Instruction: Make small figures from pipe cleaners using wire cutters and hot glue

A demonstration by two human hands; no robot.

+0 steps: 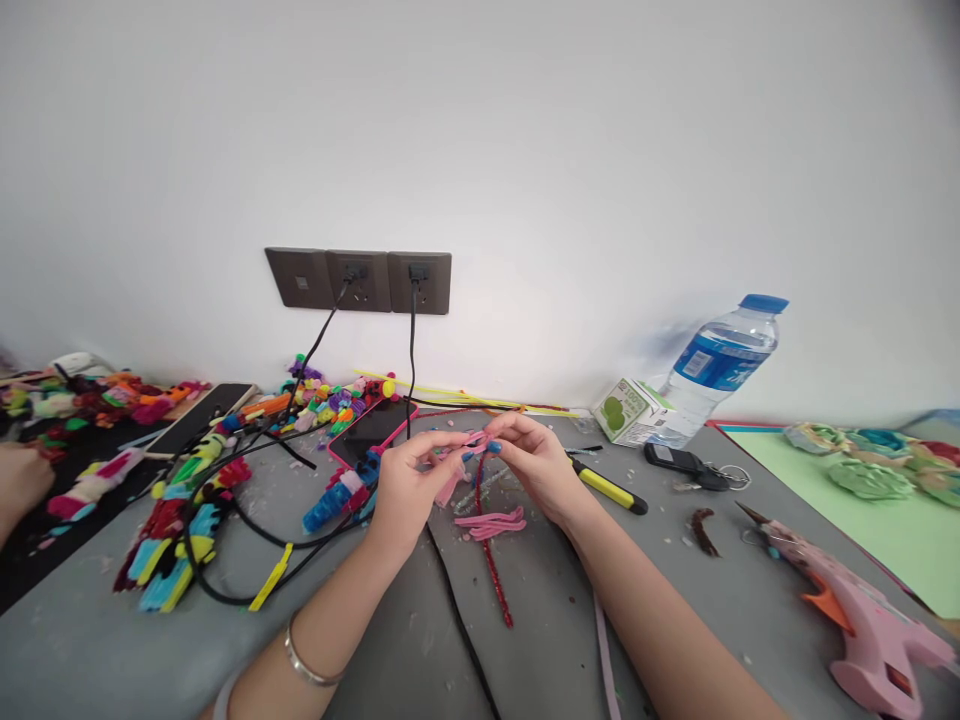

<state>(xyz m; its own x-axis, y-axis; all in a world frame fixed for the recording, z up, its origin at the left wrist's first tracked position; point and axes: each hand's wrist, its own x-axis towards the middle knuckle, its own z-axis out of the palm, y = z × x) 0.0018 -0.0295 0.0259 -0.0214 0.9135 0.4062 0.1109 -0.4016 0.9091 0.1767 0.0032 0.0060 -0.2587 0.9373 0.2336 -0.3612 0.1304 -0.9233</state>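
Both of my hands meet over the middle of the grey table, pinching a pink pipe cleaner [475,438] between them. My left hand [420,475] grips its left part with thumb and forefinger. Against its right part, my right hand [534,462] closes thumb and fingers. Below them lies a bundle of folded pink pipe cleaners [491,523]. A red glittery pipe cleaner [493,575] runs down the table from beneath my hands. Left of my left hand rests a blue fuzzy piece [330,505]. A yellow and black utility knife [611,487] lies beside my right wrist.
Black cables [217,598] loop across the table from wall sockets [358,280]. Fuzzy figures [172,540] and phones [367,435] lie left. Rightward are a juice box [630,412], water bottle [720,365], car key [686,465] and pink glue gun [862,610]. Another person's hand [22,485] shows far left.
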